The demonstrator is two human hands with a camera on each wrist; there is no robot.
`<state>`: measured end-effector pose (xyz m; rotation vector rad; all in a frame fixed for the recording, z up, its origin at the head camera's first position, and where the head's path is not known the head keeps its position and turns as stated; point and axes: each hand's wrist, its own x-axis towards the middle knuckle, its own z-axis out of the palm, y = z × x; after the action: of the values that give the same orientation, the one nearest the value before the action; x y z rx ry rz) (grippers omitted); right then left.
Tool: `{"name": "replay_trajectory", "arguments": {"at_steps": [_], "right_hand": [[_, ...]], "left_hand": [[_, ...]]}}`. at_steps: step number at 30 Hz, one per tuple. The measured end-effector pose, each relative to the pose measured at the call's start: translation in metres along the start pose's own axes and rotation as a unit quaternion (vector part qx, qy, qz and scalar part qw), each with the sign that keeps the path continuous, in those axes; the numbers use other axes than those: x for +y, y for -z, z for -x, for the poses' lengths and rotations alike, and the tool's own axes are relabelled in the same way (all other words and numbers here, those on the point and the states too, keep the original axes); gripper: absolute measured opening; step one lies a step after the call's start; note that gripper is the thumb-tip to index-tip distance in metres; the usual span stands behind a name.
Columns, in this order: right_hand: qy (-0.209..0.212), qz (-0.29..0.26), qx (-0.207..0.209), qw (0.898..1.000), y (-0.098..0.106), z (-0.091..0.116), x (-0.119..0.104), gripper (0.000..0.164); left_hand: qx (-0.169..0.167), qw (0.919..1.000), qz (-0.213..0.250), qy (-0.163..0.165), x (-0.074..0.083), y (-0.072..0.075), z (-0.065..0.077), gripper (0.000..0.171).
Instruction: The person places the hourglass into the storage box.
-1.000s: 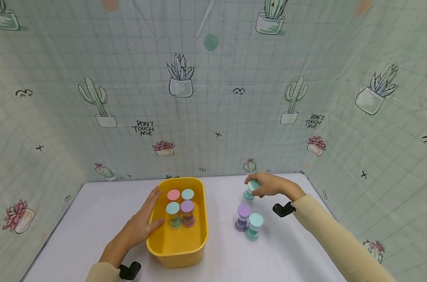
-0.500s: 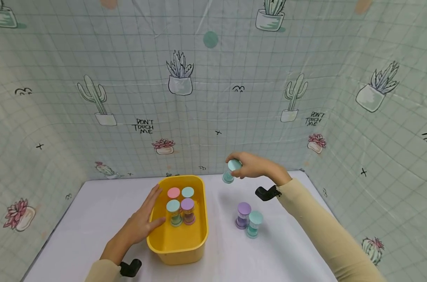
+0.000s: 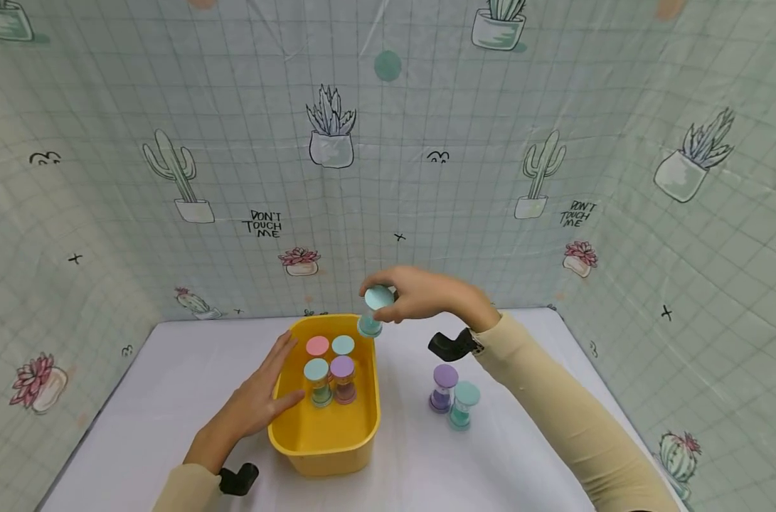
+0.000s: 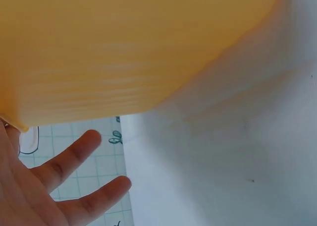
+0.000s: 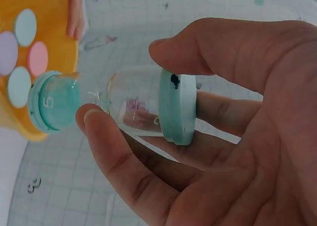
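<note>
In the head view my right hand [image 3: 420, 293] grips a teal-capped hourglass [image 3: 379, 297] above the far right rim of the yellow bin. The right wrist view shows thumb and fingers around this clear sand timer [image 5: 133, 104], teal sand at one end. My left hand [image 3: 253, 402] rests with straight fingers on the left rim of the yellow bin [image 3: 323, 444]. Inside the bin stand several hourglasses: one with a pink cap [image 3: 318, 346], two with light blue caps [image 3: 316, 370], one with a purple cap [image 3: 343, 367].
On the white table [image 3: 413, 455], right of the bin, a purple hourglass [image 3: 444, 387] and a teal hourglass [image 3: 464, 405] stand upright close together. A cactus-print cloth [image 3: 394, 178] rises behind the table and at both sides.
My right hand has lifted the teal hourglass off the table's far right and carried it left to the bin's far edge. The left hand stays on the rim.
</note>
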<state>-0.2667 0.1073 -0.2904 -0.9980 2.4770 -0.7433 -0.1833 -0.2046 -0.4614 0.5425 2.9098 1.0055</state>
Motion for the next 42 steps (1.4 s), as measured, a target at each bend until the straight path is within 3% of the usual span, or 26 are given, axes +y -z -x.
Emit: {"name": "replay_trajectory", "arguments": {"at_steps": [7,18,26,33,42], "right_hand": [[0.022,0.002,-0.054,0.998,-0.025,-0.016,-0.018,0.041],[0.048,-0.008,-0.115,0.992,-0.067,-0.034,-0.020,0.045],[0.040,-0.030,-0.128,0.990,-0.099,-0.044,-0.014,0.040],[0.047,0.015,-0.126,0.991,-0.121,-0.053,-0.008,0.040],[0.037,0.027,-0.138,0.989,-0.135,-0.064,-0.004,0.035]], "left_hand": [[0.023,0.9995,0.001,-0.021,-0.003,0.001,0.000,0.088],[0.017,0.9963,0.031,-0.079,-0.017,0.006,0.001,0.073],[0.008,0.9959,0.059,-0.068,-0.021,0.004,-0.001,0.071],[-0.001,0.9957,0.064,-0.066,-0.020,0.004,-0.002,0.072],[-0.003,0.9958,0.064,-0.065,-0.020,0.005,-0.002,0.079]]}}
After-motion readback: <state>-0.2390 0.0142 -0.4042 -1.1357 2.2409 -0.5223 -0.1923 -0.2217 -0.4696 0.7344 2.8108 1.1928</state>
